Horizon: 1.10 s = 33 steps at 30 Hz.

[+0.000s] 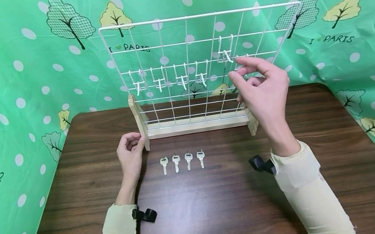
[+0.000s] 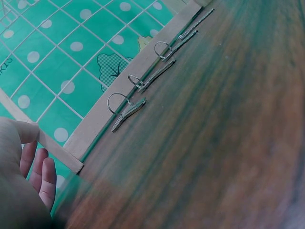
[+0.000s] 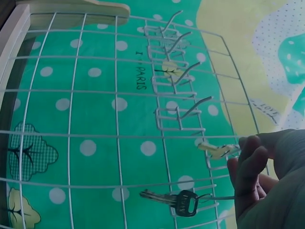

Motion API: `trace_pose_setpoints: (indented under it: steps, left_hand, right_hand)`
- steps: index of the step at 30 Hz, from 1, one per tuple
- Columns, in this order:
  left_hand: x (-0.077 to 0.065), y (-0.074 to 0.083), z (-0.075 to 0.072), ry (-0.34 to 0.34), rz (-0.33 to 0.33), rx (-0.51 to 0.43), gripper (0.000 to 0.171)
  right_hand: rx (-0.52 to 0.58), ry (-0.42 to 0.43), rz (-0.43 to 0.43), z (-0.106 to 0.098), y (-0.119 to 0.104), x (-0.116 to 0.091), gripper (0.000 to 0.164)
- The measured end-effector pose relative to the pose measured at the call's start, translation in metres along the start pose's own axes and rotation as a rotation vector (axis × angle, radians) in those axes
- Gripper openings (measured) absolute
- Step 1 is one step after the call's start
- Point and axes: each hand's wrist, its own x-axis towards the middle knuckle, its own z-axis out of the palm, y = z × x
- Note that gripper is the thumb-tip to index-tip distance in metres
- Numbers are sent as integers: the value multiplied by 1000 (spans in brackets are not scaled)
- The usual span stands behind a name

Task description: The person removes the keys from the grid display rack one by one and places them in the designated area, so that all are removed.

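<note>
My right hand (image 1: 264, 83) is raised at the right part of a white wire grid rack (image 1: 197, 41). Its thumb and index fingertips stand apart in the head view, close by the upper hook (image 1: 225, 54). A pale key (image 3: 217, 150) shows at that hook in the right wrist view, right at the fingertips. Below it there, a dark-headed key (image 3: 186, 203) hangs by its ring from another hook. My left hand (image 1: 131, 151) holds the rack's left wooden foot (image 1: 139, 121) between thumb and fingers. Several keys with rings (image 1: 176, 162) lie in a row before the rack.
Several white hooks (image 1: 182, 80) hang side by side along the grid's left and middle. A wooden bar (image 1: 196, 126) joins the feet on the brown table (image 1: 205, 221). Behind stands a green dotted curtain (image 1: 17, 79).
</note>
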Motion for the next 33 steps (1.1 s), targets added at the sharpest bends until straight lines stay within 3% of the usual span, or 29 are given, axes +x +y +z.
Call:
trace_pose_setpoints:
  steps: [11,23,28,33]
  left_hand:
    - [-1,0,0,-7,-1,3,23]
    - [-1,1,0,-5,-7,5,23]
    - [-1,0,1,-4,-4,8,24]
    - [-1,0,1,0,-2,5,23]
  right_hand:
    - [-220,63,-59,3,3,8,26]
    - [-375,44,-66,13,-4,16,27]
    - [-361,28,-39,17,-6,16,25]
    - [-351,33,-90,19,-4,16,18]
